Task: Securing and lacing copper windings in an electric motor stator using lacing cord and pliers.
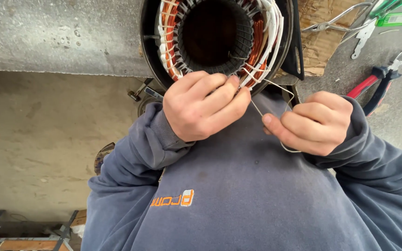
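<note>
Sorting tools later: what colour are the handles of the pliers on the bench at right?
Red and dark blue-black handles on the pliers, seen in the head view.

The motor stator (217, 39) stands at the near edge of the desk (47, 37), with the left hand (203, 107) touching its lower rim. The right hand (315, 123) is just beside it to the right, pinching a cord (275, 86) that runs up to the windings. Pliers (380, 81) and scissors (338, 21) lie on the desk right of the stator.
</note>
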